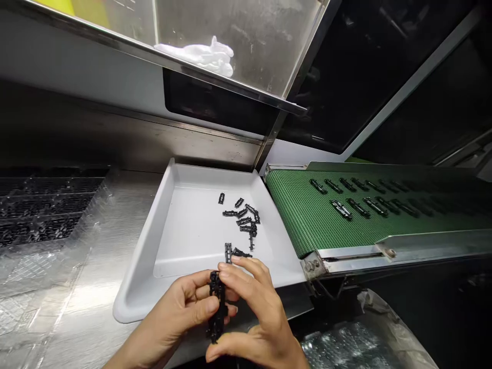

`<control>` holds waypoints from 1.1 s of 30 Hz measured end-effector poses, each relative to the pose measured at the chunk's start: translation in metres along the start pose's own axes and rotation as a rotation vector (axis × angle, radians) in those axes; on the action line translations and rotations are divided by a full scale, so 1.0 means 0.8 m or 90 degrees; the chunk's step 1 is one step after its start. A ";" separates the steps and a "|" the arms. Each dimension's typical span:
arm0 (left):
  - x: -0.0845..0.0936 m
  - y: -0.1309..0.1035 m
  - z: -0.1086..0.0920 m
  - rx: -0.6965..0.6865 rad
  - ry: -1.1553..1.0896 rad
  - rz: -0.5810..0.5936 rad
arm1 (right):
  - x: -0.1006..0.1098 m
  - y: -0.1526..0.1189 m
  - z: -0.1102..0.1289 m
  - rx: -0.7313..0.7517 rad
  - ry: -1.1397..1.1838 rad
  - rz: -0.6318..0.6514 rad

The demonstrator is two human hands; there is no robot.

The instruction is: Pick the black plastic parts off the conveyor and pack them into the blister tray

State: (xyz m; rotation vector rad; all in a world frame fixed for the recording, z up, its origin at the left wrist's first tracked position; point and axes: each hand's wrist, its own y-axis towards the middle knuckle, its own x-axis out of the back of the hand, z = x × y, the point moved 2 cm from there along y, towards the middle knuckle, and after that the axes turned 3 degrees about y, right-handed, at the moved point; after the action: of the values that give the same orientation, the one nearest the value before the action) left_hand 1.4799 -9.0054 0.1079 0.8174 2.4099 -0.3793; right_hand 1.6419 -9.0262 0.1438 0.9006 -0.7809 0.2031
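Between my two hands, over the near edge of the white tray [180, 228], is a stack of small black plastic frames [216, 312], stood roughly upright. My left hand [180, 310] pinches the stack from the left with thumb and fingers. Around its top and bottom ends curl the fingers and thumb of my right hand [257, 312], closed on the same stack. How many pieces are in it cannot be made out. Several loose black plastic frames [246, 221] lie scattered in the right half of the tray.
On the right, a green conveyor belt [292, 215] carries two rows of similar black parts. Clear plastic trays [42, 215] filled with black parts stand at left on the metal table [103, 266]. White gloves [203, 55] rest on a shelf above. A plastic bag [361, 343] sits below the belt.
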 end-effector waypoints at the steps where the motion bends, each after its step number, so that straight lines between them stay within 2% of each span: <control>1: 0.004 -0.004 -0.002 0.012 -0.002 0.010 | -0.005 0.003 0.002 0.002 0.002 0.010; 4: 0.015 -0.019 -0.007 0.039 -0.012 0.028 | -0.021 0.012 0.010 0.004 0.037 0.044; 7: 0.023 -0.034 -0.006 0.050 0.003 0.015 | -0.029 0.021 0.021 0.015 0.072 0.081; 10: 0.030 -0.048 -0.004 0.062 0.027 0.010 | -0.028 0.027 0.022 0.013 0.165 0.166; 12: 0.034 -0.059 -0.005 0.061 0.022 0.013 | -0.024 0.030 0.002 -0.087 0.164 0.207; 15: 0.046 -0.076 -0.010 0.039 0.011 -0.032 | -0.017 0.039 -0.056 -0.366 -0.092 0.203; 16: 0.050 -0.081 -0.011 0.033 0.007 -0.055 | -0.017 0.044 -0.076 -0.432 -0.174 0.206; 18: 0.055 -0.091 -0.011 0.033 -0.014 -0.086 | -0.023 0.055 -0.108 -0.480 -0.246 0.253; 20: 0.053 -0.098 -0.007 0.044 -0.050 -0.100 | -0.037 0.065 -0.127 -0.476 -0.255 0.310; 22: 0.043 -0.104 -0.001 0.045 -0.095 -0.092 | -0.052 0.072 -0.133 -0.464 -0.264 0.358; 25: 0.025 -0.109 0.004 -0.006 -0.141 -0.068 | -0.069 0.078 -0.126 -0.428 -0.263 0.402; 28: 0.018 -0.113 0.004 -0.047 -0.187 -0.086 | -0.069 0.082 -0.105 -0.364 -0.246 0.390; 30: 0.018 -0.117 0.004 -0.055 -0.214 -0.114 | -0.059 0.078 -0.073 -0.299 -0.197 0.320; 31: 0.018 -0.118 0.005 -0.055 -0.220 -0.127 | -0.051 0.072 -0.051 -0.248 -0.149 0.249; 33: 0.016 -0.119 0.008 -0.048 -0.219 -0.150 | -0.035 0.053 0.001 -0.091 -0.033 0.056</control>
State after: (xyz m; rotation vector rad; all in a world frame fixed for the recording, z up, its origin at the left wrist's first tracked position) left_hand 1.4140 -9.0758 0.1034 0.3971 2.1828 -0.4739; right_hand 1.6015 -8.9963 0.1516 0.7396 -0.8739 0.1995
